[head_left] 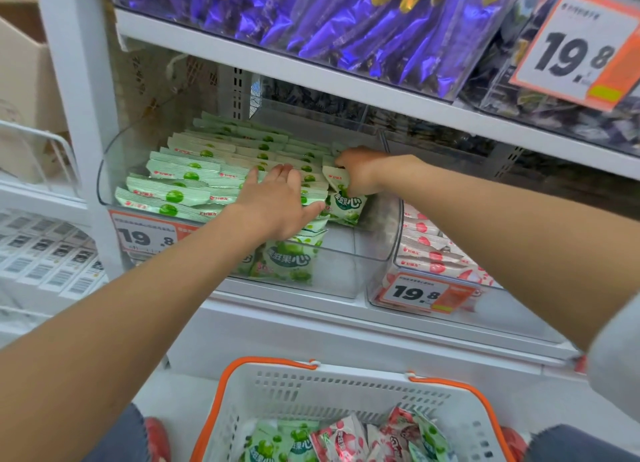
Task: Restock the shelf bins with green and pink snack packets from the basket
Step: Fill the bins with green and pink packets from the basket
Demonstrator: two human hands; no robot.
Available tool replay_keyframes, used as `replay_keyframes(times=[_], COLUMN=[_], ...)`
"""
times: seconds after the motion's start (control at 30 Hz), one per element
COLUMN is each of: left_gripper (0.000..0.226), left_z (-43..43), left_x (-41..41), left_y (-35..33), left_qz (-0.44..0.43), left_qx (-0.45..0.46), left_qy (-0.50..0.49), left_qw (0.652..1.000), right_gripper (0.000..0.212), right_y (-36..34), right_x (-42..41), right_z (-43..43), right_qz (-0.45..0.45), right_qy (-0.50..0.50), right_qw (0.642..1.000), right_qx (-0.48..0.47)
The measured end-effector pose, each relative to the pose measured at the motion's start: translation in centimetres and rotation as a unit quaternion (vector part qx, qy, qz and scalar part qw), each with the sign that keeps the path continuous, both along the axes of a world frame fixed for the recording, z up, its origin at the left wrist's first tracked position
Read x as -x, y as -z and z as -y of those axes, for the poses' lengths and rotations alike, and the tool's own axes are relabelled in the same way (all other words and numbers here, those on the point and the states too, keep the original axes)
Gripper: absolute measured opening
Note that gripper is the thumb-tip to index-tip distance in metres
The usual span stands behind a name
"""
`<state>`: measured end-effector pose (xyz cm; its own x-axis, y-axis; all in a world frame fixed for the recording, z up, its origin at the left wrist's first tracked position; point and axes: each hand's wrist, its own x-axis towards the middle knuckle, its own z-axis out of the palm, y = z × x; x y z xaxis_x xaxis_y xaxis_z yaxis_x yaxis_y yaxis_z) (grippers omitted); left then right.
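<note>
We see both hands reaching into the clear plastic shelf bin (363, 253) on the white metal shelf (311, 319). The left hand (277, 201) lies palm down on the rows of pale green snack packets (180, 174) that fill the bin's left side and back. Its fingers (289, 174) are straight and slightly spread, pressing on the packet tops. The right hand (360, 170) is just beside it, at the right end of those rows. Its fingers are curled over the top of an upright green packet (346, 207), gripping it. The neighbouring clear bin (379, 288) to the right holds pink-and-white snack packets (429, 253). Below the shelf's front edge stands a white plastic basket with orange handles (311, 389), holding mixed loose packets (346, 441), green and pink.
</note>
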<state>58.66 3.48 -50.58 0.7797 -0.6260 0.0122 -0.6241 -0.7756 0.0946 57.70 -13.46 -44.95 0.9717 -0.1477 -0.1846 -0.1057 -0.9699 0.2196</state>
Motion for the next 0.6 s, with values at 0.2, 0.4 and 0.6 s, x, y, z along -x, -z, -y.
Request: replay_keyframes(times=[0.2, 0.4, 0.6], left_gripper=[0.079, 0.078, 0.080], left_z=[0.1, 0.1, 0.1], left_x=[-0.1, 0.0, -0.2], left_y=[0.1, 0.1, 0.2], left_qz=[0.002, 0.003, 0.006], left_qx=[-0.002, -0.002, 0.002], left_qy=[-0.001, -0.002, -0.001], left_qw=[1.000, 1.000, 1.000], right_gripper=[0.028, 0.042, 0.024], right_y=[0.8, 1.8, 0.3], right_x=[0.1, 0.1, -0.7], right_z=[-0.2, -0.6, 0.3], right_qz=[0.004, 0.008, 0.031], right_qy=[-0.004, -0.002, 0.051], right_qw=[1.000, 0.999, 0.998], right_qx=[0.023, 0.035, -0.032])
